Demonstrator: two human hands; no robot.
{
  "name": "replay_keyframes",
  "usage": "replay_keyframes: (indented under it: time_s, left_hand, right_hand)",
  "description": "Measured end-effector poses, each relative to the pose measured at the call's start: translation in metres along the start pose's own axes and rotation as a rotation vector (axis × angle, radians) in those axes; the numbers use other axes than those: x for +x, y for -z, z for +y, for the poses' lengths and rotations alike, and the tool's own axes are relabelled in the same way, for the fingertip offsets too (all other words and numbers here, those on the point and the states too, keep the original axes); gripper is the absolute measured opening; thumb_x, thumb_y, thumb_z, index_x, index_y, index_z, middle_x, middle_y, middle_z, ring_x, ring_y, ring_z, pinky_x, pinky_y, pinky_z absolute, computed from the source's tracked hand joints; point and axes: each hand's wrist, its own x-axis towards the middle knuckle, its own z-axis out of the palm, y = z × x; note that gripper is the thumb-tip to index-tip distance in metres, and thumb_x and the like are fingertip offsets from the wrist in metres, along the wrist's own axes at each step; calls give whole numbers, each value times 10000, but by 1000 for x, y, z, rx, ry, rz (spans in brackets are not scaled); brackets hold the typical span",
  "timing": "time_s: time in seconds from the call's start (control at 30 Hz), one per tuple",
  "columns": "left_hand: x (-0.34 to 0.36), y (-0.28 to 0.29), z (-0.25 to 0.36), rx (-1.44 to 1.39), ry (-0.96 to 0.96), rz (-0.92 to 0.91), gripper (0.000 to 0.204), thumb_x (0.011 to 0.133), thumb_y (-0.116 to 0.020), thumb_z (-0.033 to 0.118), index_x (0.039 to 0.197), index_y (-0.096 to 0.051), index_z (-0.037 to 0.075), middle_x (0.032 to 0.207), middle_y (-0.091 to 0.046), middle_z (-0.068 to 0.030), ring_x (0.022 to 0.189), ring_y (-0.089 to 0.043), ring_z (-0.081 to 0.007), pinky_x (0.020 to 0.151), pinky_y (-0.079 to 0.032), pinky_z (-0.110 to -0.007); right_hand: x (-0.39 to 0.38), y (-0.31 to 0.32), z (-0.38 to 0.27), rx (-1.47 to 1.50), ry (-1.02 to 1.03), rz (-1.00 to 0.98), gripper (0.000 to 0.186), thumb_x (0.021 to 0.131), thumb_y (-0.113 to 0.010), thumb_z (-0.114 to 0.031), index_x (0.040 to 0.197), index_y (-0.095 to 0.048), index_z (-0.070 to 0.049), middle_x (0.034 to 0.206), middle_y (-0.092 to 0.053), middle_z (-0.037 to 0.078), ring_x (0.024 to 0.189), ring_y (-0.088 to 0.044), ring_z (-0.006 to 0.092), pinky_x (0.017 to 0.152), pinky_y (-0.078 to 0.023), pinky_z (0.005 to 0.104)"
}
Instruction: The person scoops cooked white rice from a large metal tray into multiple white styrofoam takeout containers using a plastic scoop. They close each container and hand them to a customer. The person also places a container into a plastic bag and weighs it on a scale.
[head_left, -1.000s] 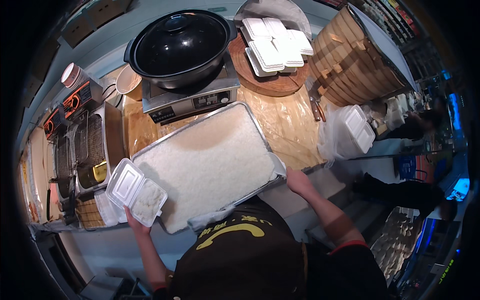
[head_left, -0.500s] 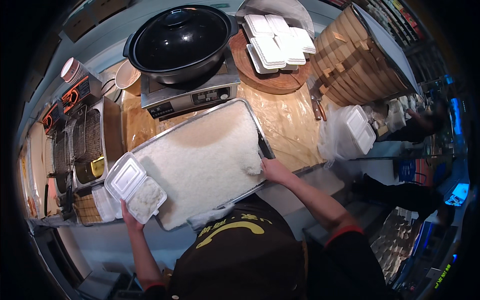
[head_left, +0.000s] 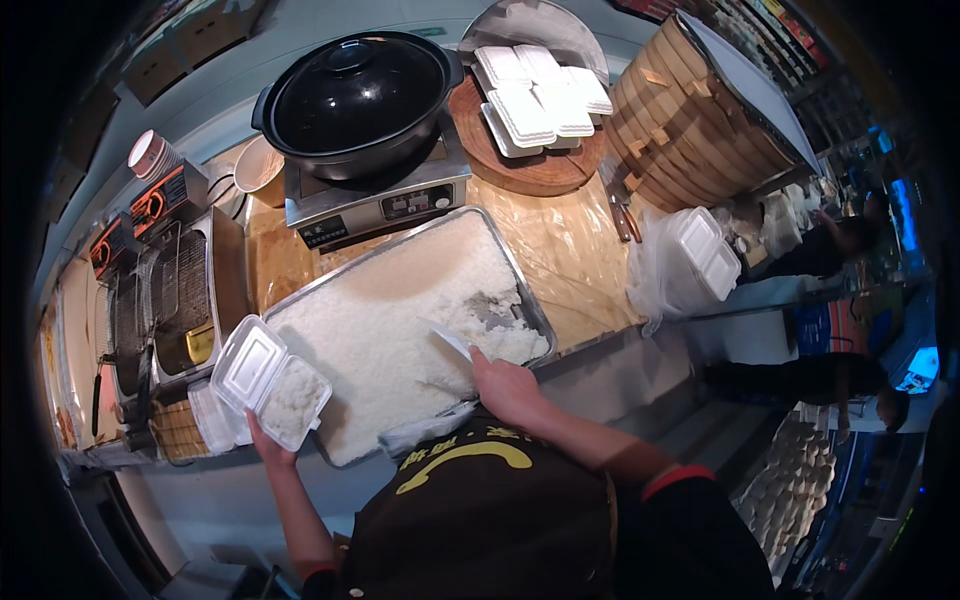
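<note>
I am gripping an open white foam box (head_left: 247, 370) in my left hand (head_left: 272, 438), with the fingers closing on its near edge and the lid leaning out to the left; loose white rice (head_left: 297, 395) is filling the half nearer my right hand; my right hand (head_left: 498, 385) is clenching a white flat scraper (head_left: 448, 338), whose blade is pointing forward and left of my knuckles into the bed of rice (head_left: 360, 325); that bed is covering most of the metal tray (head_left: 524, 280) between and ahead of my hands, while a bare patch is showing ahead and to the right of my right hand, with clumps lying near the rim; crumpled clear plastic (head_left: 420, 432) is lying at the tray's near edge, just left of my right wrist; the fryer (head_left: 228, 260) is standing ahead and to the left of my left hand; as I am judging it, the box is relying on one hand alone, so a slack or uneven grip could be letting it tip and spill rice over its low wall; squeezing too hard could be buckling the thin foam; an overfull blade could be shedding grains between tray and box, and a low stroke could be snagging that plastic.
</note>
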Motion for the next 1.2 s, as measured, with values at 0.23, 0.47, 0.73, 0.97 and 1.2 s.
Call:
replay_keyframes:
  time_s: [0.23,0.47,0.73,0.97,1.2]
  left_hand:
    - [-3,-9,-2,-11,-20,42,705,1020,-331,552,1515,-314,51,1545,-356,-178,1381,-405,-386,1138,-356,-515]
    - [-1,-12,1,20,4,42,706,1019,-315,561,1517,-315,61,1538,-370,-169,1373,-417,-382,1131,-365,-516]
    - [-4,-3,1,38,-1,83,705,1017,-325,566,1506,-338,59,1517,-405,-169,1356,-442,-377,1122,-376,-509]
    - [-1,-13,7,36,50,99,707,1016,-309,580,1501,-348,66,1496,-430,-178,1334,-466,-385,1104,-395,-526]
    - [-2,-3,4,28,20,49,716,1016,-300,584,1503,-341,60,1495,-429,-182,1333,-466,-387,1105,-393,-530]
  right_hand:
    - [-23,21,106,551,-568,-30,228,1017,-398,-178,1089,-537,-13,678,-647,127,490,-624,270,474,-501,421]
    - [63,-55,164,138,-343,226,258,998,-414,-170,985,-561,42,685,-651,145,482,-623,268,454,-490,422]
    - [121,0,156,582,-181,-27,258,999,-454,-193,937,-546,40,634,-634,127,442,-594,213,423,-464,371]
    - [129,-40,113,324,146,129,231,987,-479,-180,902,-513,32,686,-640,208,589,-646,337,610,-509,467]
    - [73,4,56,-93,179,70,278,884,-514,-80,1116,-536,73,793,-646,295,685,-667,406,602,-524,507]
